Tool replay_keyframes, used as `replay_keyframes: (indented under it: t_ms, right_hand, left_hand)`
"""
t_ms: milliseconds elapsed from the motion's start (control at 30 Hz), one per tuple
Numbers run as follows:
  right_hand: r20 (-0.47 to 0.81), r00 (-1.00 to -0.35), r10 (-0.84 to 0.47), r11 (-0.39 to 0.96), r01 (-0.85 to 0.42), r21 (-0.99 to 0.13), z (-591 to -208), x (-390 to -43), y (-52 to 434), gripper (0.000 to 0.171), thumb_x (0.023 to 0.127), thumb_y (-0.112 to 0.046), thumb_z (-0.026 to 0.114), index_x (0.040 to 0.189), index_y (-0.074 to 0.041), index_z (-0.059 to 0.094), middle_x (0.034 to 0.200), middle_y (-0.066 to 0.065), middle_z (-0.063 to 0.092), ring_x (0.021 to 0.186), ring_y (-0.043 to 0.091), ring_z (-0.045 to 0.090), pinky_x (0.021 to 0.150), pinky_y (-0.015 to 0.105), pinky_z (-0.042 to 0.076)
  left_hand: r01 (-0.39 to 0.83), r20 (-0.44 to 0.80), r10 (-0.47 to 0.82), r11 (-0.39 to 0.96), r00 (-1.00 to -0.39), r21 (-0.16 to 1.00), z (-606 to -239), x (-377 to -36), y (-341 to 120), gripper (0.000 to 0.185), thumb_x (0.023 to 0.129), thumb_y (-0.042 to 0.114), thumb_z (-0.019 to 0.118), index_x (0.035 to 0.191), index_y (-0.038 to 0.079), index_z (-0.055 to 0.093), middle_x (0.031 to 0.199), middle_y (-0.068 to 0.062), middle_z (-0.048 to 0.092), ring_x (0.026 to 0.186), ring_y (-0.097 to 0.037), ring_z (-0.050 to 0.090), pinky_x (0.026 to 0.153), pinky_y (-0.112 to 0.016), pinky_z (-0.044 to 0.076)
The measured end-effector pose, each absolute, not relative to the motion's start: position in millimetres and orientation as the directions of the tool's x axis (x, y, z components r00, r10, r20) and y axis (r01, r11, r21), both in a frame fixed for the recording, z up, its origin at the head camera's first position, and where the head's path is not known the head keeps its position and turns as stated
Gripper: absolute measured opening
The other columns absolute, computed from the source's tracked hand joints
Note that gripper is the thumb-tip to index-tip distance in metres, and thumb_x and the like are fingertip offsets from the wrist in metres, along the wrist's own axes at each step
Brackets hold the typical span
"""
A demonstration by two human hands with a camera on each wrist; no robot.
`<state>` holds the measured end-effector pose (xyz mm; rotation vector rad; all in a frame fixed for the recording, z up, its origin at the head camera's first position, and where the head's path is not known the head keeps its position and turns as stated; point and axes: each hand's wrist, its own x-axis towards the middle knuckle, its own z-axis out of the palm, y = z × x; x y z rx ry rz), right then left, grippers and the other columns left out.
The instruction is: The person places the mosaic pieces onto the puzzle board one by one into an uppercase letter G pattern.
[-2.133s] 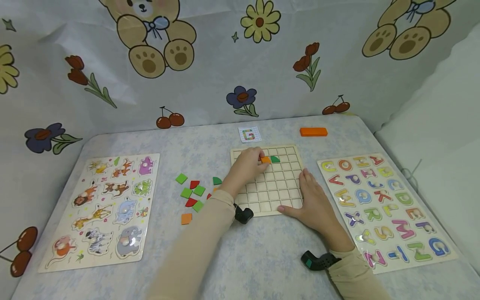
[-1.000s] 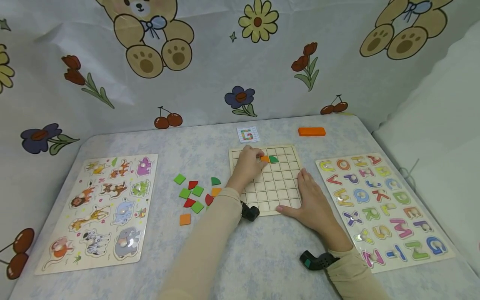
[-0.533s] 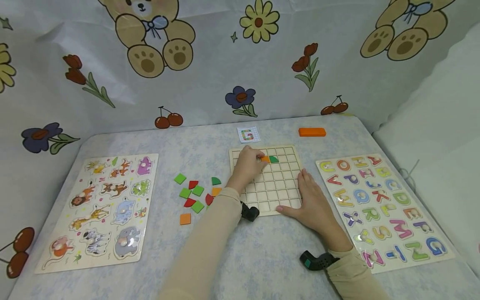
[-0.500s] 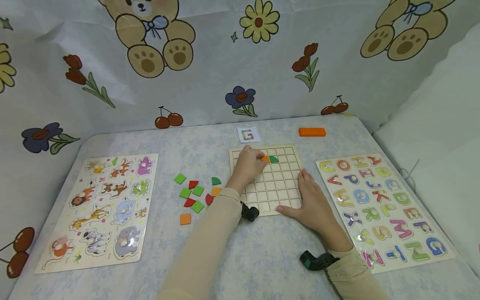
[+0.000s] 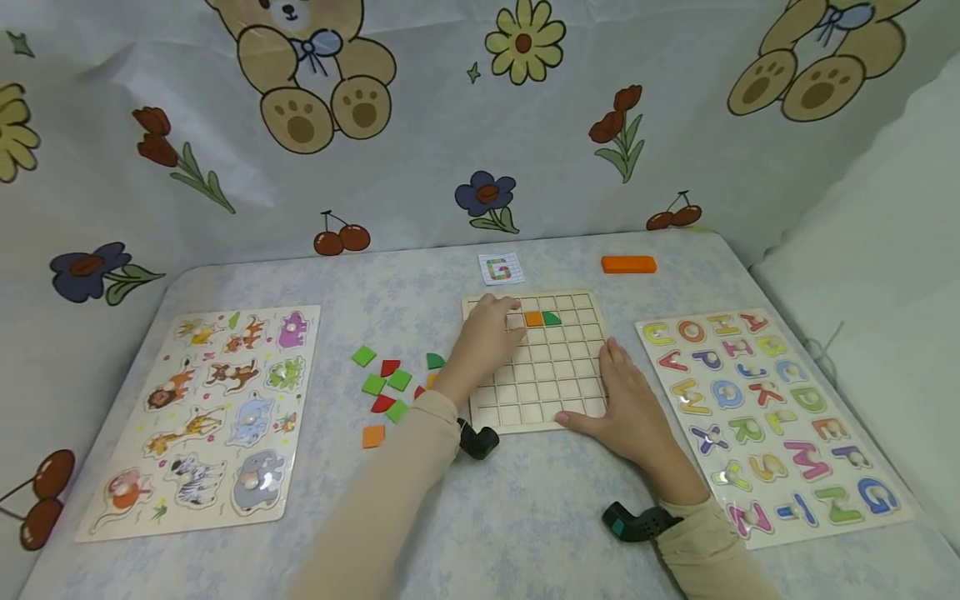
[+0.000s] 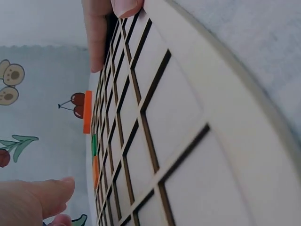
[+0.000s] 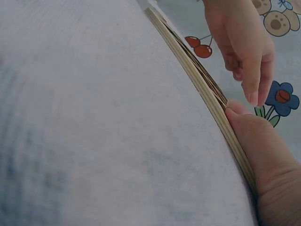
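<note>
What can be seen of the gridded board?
The pale board looks wooden, with a plain rim, layered edge and square cells. It lies flat on the table, an orange square and a green quarter-circle in neighbouring cells toward its far edge. The right hand touches its right and near edges; the left hand hides part of its left side, contact unclear.

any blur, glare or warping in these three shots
Head view: light soft and fairly even, small glints on the pale wooden letter puzzle board; left wrist view: the near edge of the pale wooden square-grid board bows into a curve, wide-angle style; right wrist view: the mottled pale-blue tabletop looks soft and smeary up close.
</note>
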<state>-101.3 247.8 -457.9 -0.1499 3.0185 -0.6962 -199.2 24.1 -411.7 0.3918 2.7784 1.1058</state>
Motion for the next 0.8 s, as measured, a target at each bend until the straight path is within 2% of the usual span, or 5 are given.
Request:
replay_keyframes:
  t_ms: [167,333,567,667,800]
  right_hand:
    - [-0.020,-0.995,-0.097,0.898,-0.079,-0.433,-456.7,-100.6,249.0,0.133,0.071,-0.074,0.072,0.157,0.003,0.006,0.166,0.019,0.001,0.153,0.042,0.010,0.120,0.059,0.017]
    - [-0.014,-0.995,-0.102,0.895,-0.085,-0.438,-456.5,-100.7,248.3,0.134,0.071,-0.075,0.072,0.157,0.002,0.005,0.166,0.019,0.001,0.153,0.041,0.010,0.120,0.058,0.017]
    - [-0.014,-0.995,-0.096,0.897,-0.080,-0.434,-454.2,-99.8,249.2,0.133,0.071,-0.075,0.072,0.157,0.004,0.007,0.166,0.020,0.003,0.152,0.043,0.012,0.120,0.059,0.018]
    - [-0.011,-0.995,-0.095,0.896,-0.081,-0.437,-454.1,-99.3,250.0,0.133,0.070,-0.074,0.073,0.156,0.004,0.008,0.166,0.020,0.003,0.152,0.044,0.012,0.119,0.060,0.018]
    - [-0.012,-0.995,-0.100,0.894,-0.085,-0.440,-456.4,-99.7,249.3,0.133,0.071,-0.075,0.072,0.157,0.003,0.008,0.166,0.020,0.003,0.152,0.043,0.012,0.119,0.060,0.018]
  left_hand:
    - [0.156,-0.014,0.217,0.743,-0.976,0.650,-394.0,-185.7,2.8,0.045,0.099,0.025,0.062,0.142,0.013,0.053,0.127,-0.012,0.054,0.106,-0.025,0.061,0.088,-0.041,0.054]
    - [0.119,-0.023,0.164,0.800,-0.986,0.588,-382.0,-174.4,-37.6,0.046,0.099,0.025,0.061,0.142,0.010,0.052,0.126,-0.014,0.055,0.106,-0.027,0.062,0.086,-0.040,0.056]
    - [0.037,-0.089,0.089,0.883,-0.992,0.467,-377.0,-164.1,-99.2,0.048,0.098,0.022,0.063,0.140,0.000,0.051,0.135,-0.025,0.052,0.118,-0.039,0.059,0.101,-0.052,0.049]
    - [0.014,-0.114,0.069,0.904,-0.991,0.428,-377.0,-159.4,-116.9,0.049,0.097,0.019,0.064,0.138,-0.005,0.052,0.132,-0.028,0.052,0.115,-0.041,0.058,0.100,-0.052,0.049]
    - [-0.007,-0.165,0.058,0.930,-0.985,0.367,-378.2,-155.0,-132.6,0.045,0.095,0.017,0.065,0.131,-0.009,0.055,0.123,-0.028,0.054,0.103,-0.037,0.058,0.093,-0.049,0.053]
